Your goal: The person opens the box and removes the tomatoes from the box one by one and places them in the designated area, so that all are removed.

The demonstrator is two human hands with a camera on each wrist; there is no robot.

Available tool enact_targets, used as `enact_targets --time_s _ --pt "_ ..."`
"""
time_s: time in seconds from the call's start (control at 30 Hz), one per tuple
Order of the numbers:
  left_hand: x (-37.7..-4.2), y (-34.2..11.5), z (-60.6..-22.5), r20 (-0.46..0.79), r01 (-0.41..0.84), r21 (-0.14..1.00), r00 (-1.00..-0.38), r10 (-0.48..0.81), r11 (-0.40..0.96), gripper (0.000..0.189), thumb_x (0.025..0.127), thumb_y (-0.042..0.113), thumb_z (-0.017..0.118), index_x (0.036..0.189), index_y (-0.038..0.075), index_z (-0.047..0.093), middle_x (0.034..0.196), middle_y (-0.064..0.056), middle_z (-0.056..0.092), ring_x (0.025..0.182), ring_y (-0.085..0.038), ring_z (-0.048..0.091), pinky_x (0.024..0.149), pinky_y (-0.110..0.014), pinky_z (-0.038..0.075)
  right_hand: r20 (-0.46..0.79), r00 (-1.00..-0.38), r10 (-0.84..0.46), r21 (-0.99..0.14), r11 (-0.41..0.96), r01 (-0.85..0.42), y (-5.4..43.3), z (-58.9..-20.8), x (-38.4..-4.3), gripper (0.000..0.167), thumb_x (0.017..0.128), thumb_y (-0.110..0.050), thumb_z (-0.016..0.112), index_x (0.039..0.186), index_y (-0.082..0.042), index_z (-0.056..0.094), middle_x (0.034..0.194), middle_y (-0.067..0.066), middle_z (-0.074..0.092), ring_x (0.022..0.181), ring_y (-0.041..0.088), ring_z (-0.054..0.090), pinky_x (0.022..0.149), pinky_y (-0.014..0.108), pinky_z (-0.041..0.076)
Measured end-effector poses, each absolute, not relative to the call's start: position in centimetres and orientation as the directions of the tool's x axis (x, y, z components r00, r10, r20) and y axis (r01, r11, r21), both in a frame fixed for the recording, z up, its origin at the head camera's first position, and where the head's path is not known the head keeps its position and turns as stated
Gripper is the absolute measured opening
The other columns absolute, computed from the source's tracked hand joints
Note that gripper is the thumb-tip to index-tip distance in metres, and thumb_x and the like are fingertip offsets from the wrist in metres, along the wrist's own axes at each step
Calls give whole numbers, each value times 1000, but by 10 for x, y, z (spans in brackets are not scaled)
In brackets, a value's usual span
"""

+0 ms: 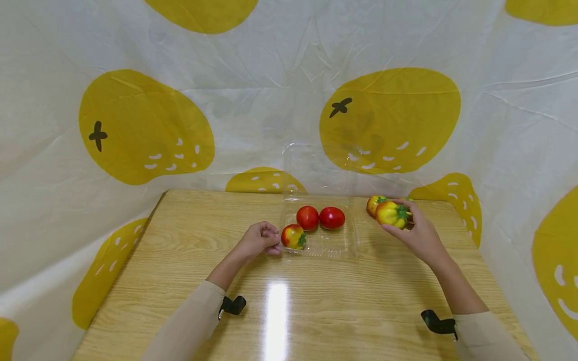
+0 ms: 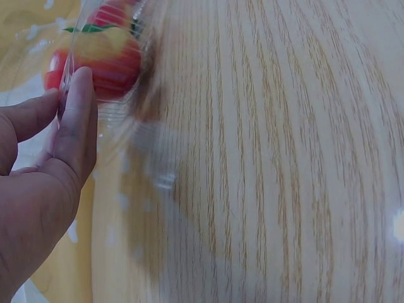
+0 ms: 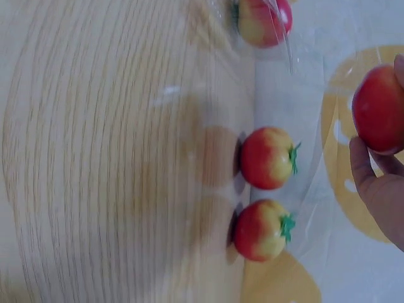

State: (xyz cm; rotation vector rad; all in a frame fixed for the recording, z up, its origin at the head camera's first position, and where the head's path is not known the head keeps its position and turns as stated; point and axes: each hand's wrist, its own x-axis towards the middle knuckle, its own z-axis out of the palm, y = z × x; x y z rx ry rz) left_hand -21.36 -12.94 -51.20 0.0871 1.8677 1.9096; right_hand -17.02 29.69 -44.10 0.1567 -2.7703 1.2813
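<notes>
Between the fingers and thumb of my right hand (image 1: 422,238) is a red-and-yellow bell pepper (image 1: 391,214), its green stem toward the palm. In the right wrist view the held pepper (image 3: 379,110) shows its red side. My left hand (image 1: 259,241) pinches the left edge of a clear plastic clamshell box (image 1: 331,245), whose lid (image 1: 318,168) stands raised at the back. Inside the box sit two red tomatoes, one round (image 1: 307,218) and one longer (image 1: 332,218), and another red-and-yellow pepper (image 1: 293,236) at the front left, close to the left fingertips (image 2: 79,85).
Two more peppers, one nearer the box (image 3: 268,158) and one farther (image 3: 260,230), rest near the table's back edge; my right hand partly covers them in the head view. A white curtain (image 1: 262,115) with yellow fruit prints surrounds the wooden table (image 1: 203,210).
</notes>
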Motion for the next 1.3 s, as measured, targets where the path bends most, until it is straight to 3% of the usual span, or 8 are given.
enact_targets --time_s 0.2,0.43,0.63,0.77,0.9,1.1,1.3 --pt "-213 -130 -512 -269 -279 960 -890 369 28 21 99 -9 60 117 -13 49 83 -9 61 73 -19 72 68 -32 67 159 -987 14 -735 669 -109 318 -445 -176 78 95 -34 76 156 -8 34 142 27 48 116 34 51 80 4 41" --pt "-213 -130 -514 -269 -277 960 -888 373 32 20 99 -9 59 117 -12 49 82 -8 62 73 -19 73 69 -33 67 153 -985 74 -726 685 -61 346 -448 -184 79 97 -35 74 158 -9 31 146 33 42 120 50 50 72 4 36" --pt "-214 -131 -514 -276 -281 959 -891 361 38 20 99 -9 60 117 -11 50 84 -9 62 74 -19 73 69 -33 67 151 -980 128 -705 709 -16 368 -449 -192 80 99 -36 71 160 -8 27 148 34 39 121 51 47 72 13 37" --pt "-213 -131 -513 -275 -281 959 -890 363 38 20 99 -8 60 116 -11 49 84 -10 61 74 -19 73 68 -33 67 146 -977 157 -691 723 13 379 -450 -197 80 100 -36 69 159 -4 25 147 36 37 123 51 45 82 38 47" --pt "-214 -132 -512 -277 -281 959 -888 366 46 21 99 -7 62 116 -10 50 84 -10 61 74 -19 73 69 -33 67 141 -973 180 -679 733 37 390 -451 -204 81 99 -33 70 158 0 24 147 39 37 126 54 42 91 65 43" --pt "-215 -133 -511 -296 -291 954 -883 365 71 22 99 -5 63 118 -8 52 85 -10 61 74 -22 74 73 -36 67 98 -971 216 -684 723 92 405 -456 -213 85 99 -31 69 160 3 19 152 41 31 132 59 36 103 74 38" --pt "-215 -131 -513 -284 -284 957 -885 368 55 21 99 -7 61 118 -11 50 84 -9 60 75 -20 73 70 -34 67 69 -963 260 -686 714 144 416 -469 -218 85 98 -26 68 158 7 19 151 42 32 134 58 36 109 74 35"
